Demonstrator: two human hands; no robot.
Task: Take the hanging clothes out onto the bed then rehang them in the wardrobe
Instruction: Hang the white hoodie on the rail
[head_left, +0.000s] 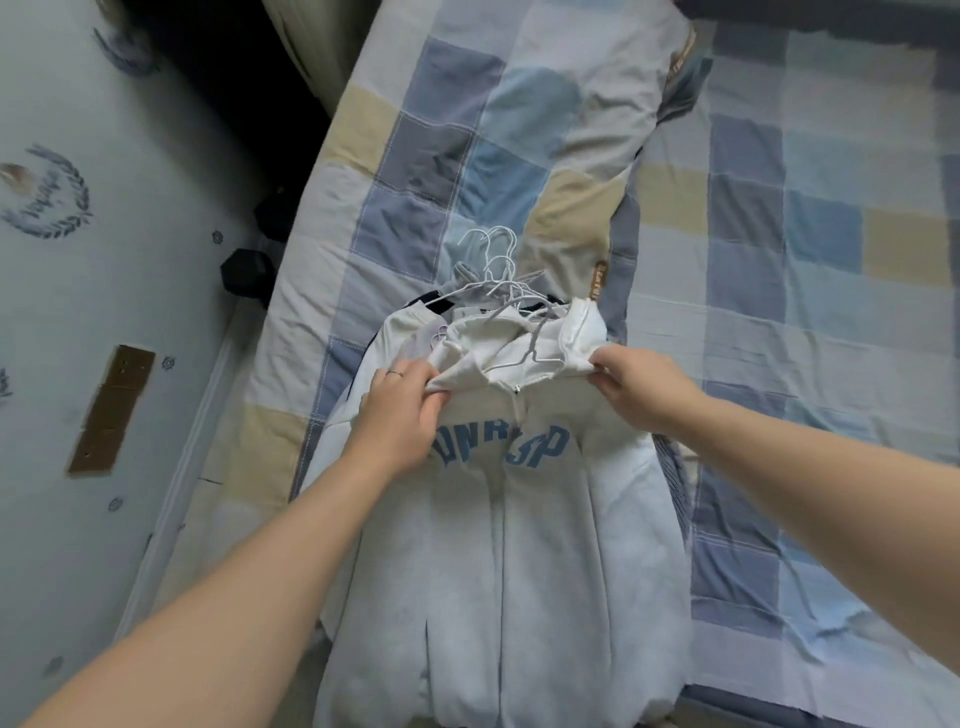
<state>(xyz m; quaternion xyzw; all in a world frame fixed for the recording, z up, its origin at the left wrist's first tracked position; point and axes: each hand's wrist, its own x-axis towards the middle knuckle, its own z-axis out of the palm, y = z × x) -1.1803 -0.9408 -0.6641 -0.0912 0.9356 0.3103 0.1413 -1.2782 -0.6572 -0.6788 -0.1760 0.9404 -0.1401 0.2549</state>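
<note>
The left hand (402, 410) hides part of the blue lettering (537, 446) on the white hoodie (509, 561). Dark shapes (248, 273) at ten o'clock are too dim to name.

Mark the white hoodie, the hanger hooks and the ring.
white hoodie (519, 545), head view, front panel below the lettering.
hanger hooks (501, 257), head view, curved tops of the bunch.
ring (396, 372), head view, the band itself.

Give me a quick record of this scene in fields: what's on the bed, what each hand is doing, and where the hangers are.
surface: bed with a checked patchwork cover
top garment: white zip hoodie with blue lettering, lying front up on other clothes
left hand: grips the hood's left edge
right hand: pinches the hood's right edge
hangers: white wire hangers bunched beyond the hoodie's neck
stage: clothes on the bed, not yet rehung
</note>
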